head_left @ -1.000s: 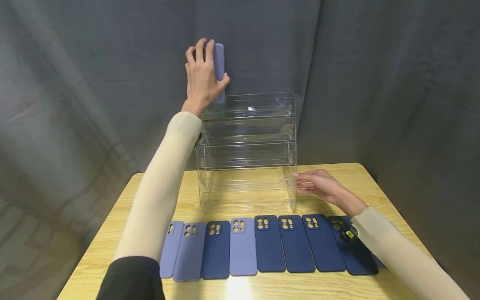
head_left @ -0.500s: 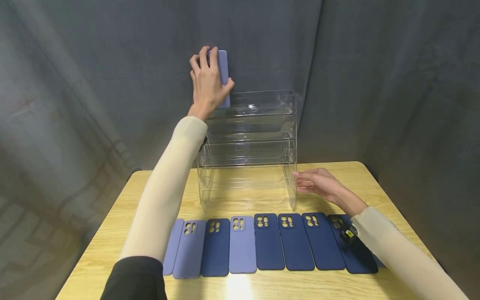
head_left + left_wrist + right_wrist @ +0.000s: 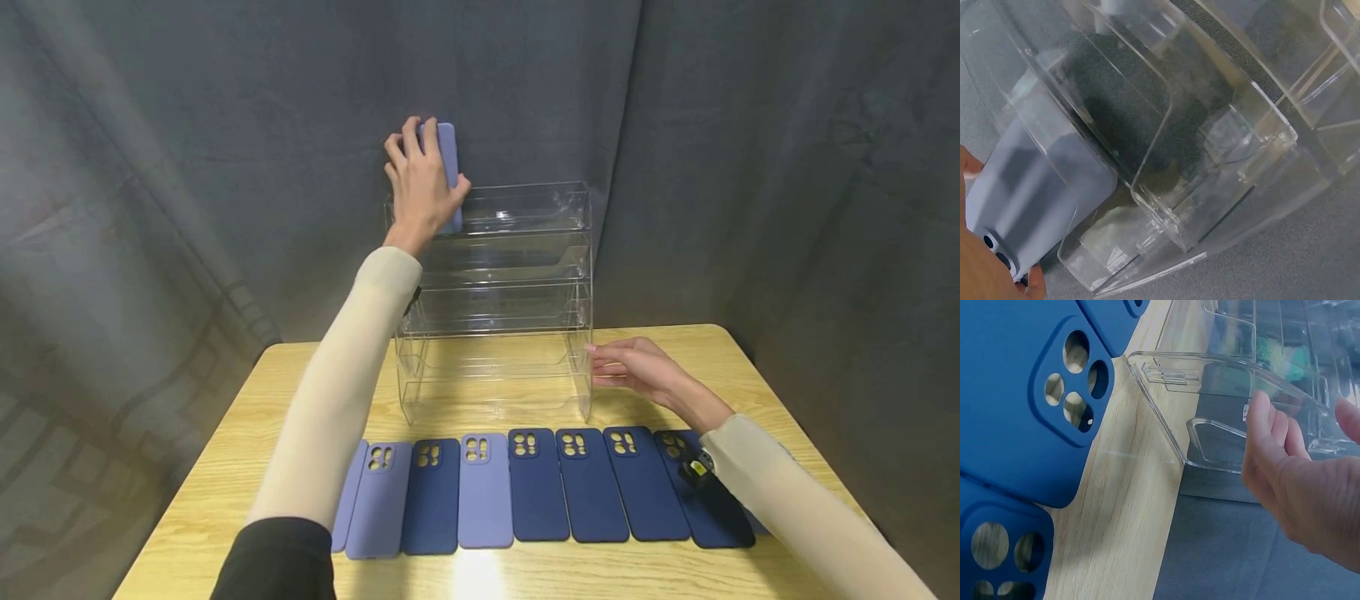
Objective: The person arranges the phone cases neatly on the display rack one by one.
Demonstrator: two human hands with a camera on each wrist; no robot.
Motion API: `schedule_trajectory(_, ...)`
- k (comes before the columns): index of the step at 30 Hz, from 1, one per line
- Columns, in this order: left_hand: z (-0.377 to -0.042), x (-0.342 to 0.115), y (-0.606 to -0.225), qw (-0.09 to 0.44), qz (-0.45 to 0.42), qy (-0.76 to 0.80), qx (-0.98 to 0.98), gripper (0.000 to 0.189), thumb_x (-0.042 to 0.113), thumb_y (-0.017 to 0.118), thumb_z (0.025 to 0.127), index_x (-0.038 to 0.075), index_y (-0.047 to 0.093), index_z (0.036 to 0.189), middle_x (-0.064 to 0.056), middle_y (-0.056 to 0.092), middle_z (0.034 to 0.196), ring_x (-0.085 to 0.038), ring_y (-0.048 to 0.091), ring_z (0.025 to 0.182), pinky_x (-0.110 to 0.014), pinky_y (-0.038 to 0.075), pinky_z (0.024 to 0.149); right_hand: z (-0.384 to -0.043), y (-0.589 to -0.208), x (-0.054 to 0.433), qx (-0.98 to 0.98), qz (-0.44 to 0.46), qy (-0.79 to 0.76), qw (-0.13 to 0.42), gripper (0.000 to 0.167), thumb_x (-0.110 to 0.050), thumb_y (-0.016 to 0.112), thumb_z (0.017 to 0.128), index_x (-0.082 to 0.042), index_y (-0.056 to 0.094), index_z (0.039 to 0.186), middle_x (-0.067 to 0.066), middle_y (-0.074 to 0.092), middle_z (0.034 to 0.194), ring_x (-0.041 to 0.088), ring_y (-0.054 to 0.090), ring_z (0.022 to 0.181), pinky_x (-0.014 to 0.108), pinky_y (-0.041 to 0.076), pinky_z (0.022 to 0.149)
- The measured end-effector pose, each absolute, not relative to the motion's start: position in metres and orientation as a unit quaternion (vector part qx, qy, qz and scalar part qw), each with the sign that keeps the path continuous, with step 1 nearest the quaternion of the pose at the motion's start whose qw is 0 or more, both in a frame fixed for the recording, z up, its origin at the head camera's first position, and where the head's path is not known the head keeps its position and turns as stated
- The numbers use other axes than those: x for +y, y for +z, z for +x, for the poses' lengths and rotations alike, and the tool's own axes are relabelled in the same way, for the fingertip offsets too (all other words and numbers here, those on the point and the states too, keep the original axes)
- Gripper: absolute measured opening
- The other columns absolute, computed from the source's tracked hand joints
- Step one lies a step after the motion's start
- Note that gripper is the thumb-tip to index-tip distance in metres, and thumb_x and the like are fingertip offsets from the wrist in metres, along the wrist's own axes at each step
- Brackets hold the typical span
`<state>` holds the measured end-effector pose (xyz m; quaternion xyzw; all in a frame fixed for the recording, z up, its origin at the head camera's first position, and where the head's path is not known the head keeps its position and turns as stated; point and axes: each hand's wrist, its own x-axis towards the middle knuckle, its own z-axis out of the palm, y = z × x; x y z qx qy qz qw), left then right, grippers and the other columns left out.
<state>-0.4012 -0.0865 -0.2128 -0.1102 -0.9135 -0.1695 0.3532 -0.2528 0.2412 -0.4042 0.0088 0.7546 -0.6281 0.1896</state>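
Observation:
My left hand [image 3: 422, 183] grips a lavender phone case [image 3: 448, 158] by its edges and holds it upright at the left end of the rack's top tier. In the left wrist view the lower end of the phone case [image 3: 1041, 181] shows through clear plastic; I cannot tell whether it rests on the tier. The clear acrylic tiered rack [image 3: 491, 333] stands on the table. My right hand [image 3: 641, 368] touches the rack's right side with extended fingers. In the right wrist view those fingertips [image 3: 1261, 403] lie against the clear side panel.
A row of phone cases lies in front of the rack, some lavender [image 3: 485, 500], others navy [image 3: 540, 492]. The right forearm covers part of the rightmost ones. A grey curtain [image 3: 750, 167] hangs behind the wooden table [image 3: 225, 433].
My left hand has lowered the lavender phone case and moved slightly right, down to the top tier. The right hand keeps its place at the rack's side.

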Motion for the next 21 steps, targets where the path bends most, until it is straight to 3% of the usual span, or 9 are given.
schedule_trajectory(10,-0.4014,-0.0844,-0.2128,0.345,-0.095,-0.154,-0.921,0.085,0.037,0.064,0.098,0.01,0.023,0.167,-0.016,0.019,0.171,-0.044,0.021,0.154,-0.056,0.039,0.119,-0.2542,-0.4046,0.2395,0.752,0.006,-0.63,0.191,0.072,-0.035,0.065,0.105,0.014,0.04,0.153,0.03,0.051,0.148,0.017,0.07,0.11,0.034,0.06,0.104)
schedule_trajectory(21,-0.3952,-0.0932,-0.2114,0.336,-0.097,-0.154,-0.924,0.092,0.044,0.065,0.099,0.016,0.015,0.17,-0.014,0.014,0.173,-0.042,0.017,0.157,-0.054,0.037,0.121,-0.2548,-0.4008,0.2384,0.757,-0.003,-0.624,0.194,0.071,-0.033,0.062,0.106,0.015,0.038,0.154,0.033,0.047,0.151,0.029,0.066,0.123,0.037,0.058,0.107)
